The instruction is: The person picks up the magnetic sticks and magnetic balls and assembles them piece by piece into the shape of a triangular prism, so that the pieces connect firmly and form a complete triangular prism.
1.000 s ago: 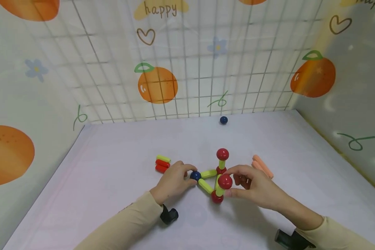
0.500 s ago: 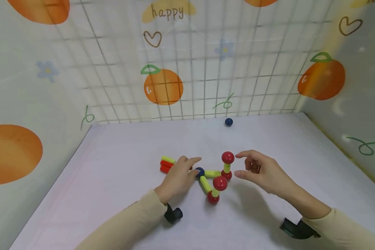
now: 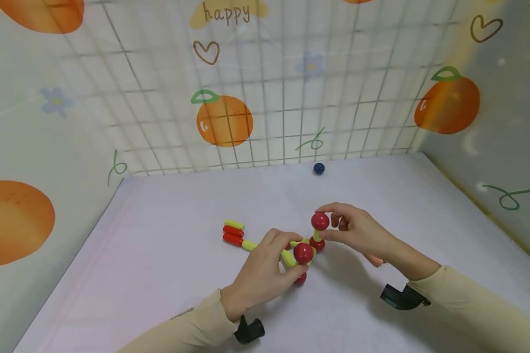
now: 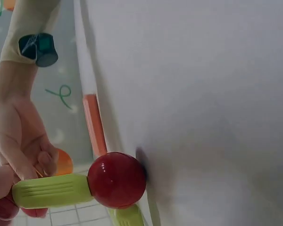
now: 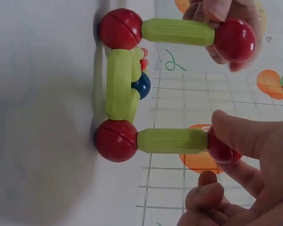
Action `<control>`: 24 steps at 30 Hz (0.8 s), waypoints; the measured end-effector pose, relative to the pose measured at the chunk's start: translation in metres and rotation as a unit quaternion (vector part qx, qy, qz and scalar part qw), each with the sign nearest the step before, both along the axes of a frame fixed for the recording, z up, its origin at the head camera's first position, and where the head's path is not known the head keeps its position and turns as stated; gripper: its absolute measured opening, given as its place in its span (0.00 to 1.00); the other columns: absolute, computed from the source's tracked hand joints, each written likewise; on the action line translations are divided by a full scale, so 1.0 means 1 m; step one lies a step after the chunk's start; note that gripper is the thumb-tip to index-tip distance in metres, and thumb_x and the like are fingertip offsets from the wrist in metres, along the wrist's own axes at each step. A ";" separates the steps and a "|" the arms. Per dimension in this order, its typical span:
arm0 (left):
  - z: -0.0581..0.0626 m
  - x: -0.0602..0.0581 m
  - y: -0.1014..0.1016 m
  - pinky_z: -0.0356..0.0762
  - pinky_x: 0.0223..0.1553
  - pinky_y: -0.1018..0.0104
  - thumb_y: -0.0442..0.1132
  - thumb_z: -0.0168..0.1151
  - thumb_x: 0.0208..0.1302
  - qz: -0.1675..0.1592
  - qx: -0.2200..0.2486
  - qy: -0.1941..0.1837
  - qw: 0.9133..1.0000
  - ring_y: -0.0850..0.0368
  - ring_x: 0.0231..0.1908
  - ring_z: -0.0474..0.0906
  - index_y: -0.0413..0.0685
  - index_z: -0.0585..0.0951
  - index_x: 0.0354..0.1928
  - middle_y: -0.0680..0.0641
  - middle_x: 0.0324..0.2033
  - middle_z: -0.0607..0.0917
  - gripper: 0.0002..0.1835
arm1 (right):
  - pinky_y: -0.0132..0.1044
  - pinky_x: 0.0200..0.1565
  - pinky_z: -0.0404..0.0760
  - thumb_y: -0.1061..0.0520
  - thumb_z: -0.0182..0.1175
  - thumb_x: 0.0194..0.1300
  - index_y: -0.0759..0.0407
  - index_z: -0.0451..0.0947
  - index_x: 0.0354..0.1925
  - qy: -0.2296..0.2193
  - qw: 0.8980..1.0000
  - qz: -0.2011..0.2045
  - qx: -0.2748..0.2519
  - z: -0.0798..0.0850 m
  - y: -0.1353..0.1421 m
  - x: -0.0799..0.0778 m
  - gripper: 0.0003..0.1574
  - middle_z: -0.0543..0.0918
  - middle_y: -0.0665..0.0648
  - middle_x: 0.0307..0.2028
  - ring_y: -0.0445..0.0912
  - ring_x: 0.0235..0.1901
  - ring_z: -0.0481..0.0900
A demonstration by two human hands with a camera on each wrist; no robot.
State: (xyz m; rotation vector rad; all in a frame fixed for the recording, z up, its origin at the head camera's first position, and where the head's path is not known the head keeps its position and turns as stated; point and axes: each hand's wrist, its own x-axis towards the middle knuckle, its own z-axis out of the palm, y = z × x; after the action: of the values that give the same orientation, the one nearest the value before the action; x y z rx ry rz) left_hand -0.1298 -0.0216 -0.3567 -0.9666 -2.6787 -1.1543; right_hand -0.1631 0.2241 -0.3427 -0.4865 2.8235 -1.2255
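A magnetic stick-and-ball frame stands on the table, its base a triangle of yellow-green rods [image 5: 119, 84] with a blue ball [image 5: 141, 85] at one corner, hidden in the head view. Two upright rods [image 5: 172, 141] rise from the lower red balls [image 5: 116, 141]. My left hand [image 3: 265, 267] pinches the near top red ball [image 3: 303, 253] between thumb and fingers. With thumb and index finger my right hand [image 3: 357, 228] holds the far top red ball [image 3: 320, 221]. The left wrist view shows a lower red ball [image 4: 117, 180] close to the tabletop.
Loose red rods [image 3: 232, 239] and a yellow-green rod [image 3: 234, 224] lie left of the frame. Orange rods [image 3: 374, 260] are partly covered by the right hand. One blue ball [image 3: 319, 168] sits near the back edge, before the curtained grid wall [image 3: 269, 113].
My left hand has left the blue corner ball and taken the near top red ball. My right hand has let go of the near upright and now pinches the far top red ball.
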 end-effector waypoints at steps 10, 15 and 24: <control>0.001 -0.006 -0.009 0.74 0.37 0.72 0.41 0.70 0.58 0.026 0.015 0.038 0.999 0.59 0.39 0.75 0.52 0.79 0.53 0.52 0.44 0.78 0.21 | 0.31 0.27 0.69 0.50 0.73 0.56 0.47 0.78 0.51 0.009 1.000 -0.010 -0.015 0.000 -0.001 0.004 0.25 0.75 0.56 0.34 0.45 0.29 0.70; 0.001 -0.019 -0.019 0.74 0.38 0.71 0.39 0.71 0.57 0.043 0.007 0.058 0.997 0.63 0.39 0.73 0.51 0.80 0.53 0.51 0.43 0.79 0.21 | 0.31 0.26 0.68 0.50 0.75 0.53 0.49 0.78 0.47 0.027 0.999 -0.035 -0.012 -0.003 -0.007 0.007 0.24 0.75 0.57 0.34 0.44 0.28 0.69; -0.001 -0.044 -0.031 0.71 0.36 0.71 0.37 0.71 0.57 0.063 0.017 0.061 0.996 0.57 0.39 0.72 0.51 0.80 0.57 0.47 0.43 0.78 0.24 | 0.30 0.26 0.67 0.47 0.76 0.51 0.50 0.79 0.42 0.091 0.994 -0.059 0.024 -0.007 -0.019 0.018 0.22 0.75 0.51 0.32 0.41 0.26 0.68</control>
State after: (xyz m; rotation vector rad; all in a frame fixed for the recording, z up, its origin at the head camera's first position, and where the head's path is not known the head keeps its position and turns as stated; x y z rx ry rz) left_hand -0.1740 -0.0523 -0.3578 -0.8204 -2.5738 -1.0751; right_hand -0.1449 0.2049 -0.3492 -0.4570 3.0687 -1.1849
